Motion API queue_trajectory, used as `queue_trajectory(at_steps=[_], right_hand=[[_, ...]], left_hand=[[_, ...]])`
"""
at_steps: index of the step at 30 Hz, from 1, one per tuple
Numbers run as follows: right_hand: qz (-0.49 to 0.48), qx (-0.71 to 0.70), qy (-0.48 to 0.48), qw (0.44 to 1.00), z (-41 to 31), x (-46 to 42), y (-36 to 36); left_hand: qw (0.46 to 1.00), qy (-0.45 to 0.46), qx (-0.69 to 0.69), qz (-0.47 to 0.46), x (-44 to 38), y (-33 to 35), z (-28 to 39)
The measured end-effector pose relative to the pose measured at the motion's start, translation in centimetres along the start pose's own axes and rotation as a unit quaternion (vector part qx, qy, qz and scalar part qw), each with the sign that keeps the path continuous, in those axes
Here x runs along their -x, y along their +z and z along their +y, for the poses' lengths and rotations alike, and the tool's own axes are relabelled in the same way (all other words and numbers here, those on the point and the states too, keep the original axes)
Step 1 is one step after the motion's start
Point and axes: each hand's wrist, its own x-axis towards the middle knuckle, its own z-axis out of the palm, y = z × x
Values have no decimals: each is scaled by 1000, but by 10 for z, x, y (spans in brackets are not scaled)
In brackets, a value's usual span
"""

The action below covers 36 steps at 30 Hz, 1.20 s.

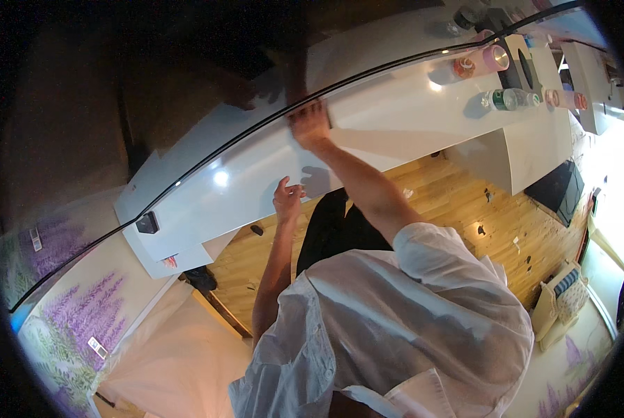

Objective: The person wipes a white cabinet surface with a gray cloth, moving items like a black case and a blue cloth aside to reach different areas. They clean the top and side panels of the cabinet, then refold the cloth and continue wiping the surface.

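Note:
My right hand [311, 125] reaches over the white tabletop [259, 172] to the lower black edge [228, 148] of a large glossy dark panel. Its fingers are blurred, and a thin dark edge shows beside them; whether the hand holds something is not clear. Nearer to me, my left hand [289, 194] hovers by the front edge of the tabletop, its fingers bent and apart, with nothing in it. The panel mirrors part of the tabletop and an arm.
A small black box [147, 223] stands at the left end. To the right are a pink-capped container [482, 61], a clear plastic bottle [510, 99] and a pink bottle [565, 99]. Below, scraps lie on the wooden floor [448, 193], near a black flat object [558, 190].

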Motion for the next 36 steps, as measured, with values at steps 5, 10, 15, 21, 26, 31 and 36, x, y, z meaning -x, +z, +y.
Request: queue_trajectory(at_steps=[5,10,15,21,26,31,36], right_hand=[[-68,23,-120,990,-90,14,7],[-53,-72,-224,970,-109,46,20],[51,-32,-165,985,-27,31,16],[81,69,134,985,91,13,-37],[105,72,117,985,47,29,-5],[-54,-3,-50,997,-72,67,-10],[-64,-74,-174,980,-64,142,-1]], left_hand=[[999,-10,-4,36,8,-43,-22],[999,-31,9,26,9,-67,-19],[999,0,-34,0,-16,-64,-17],[973,102,-205,-4,-46,-43,-21],[960,165,-224,-11,-55,-36,-38],[986,58,-151,-28,-62,-47,-62],[956,78,-226,168,-45,-61,-65]])
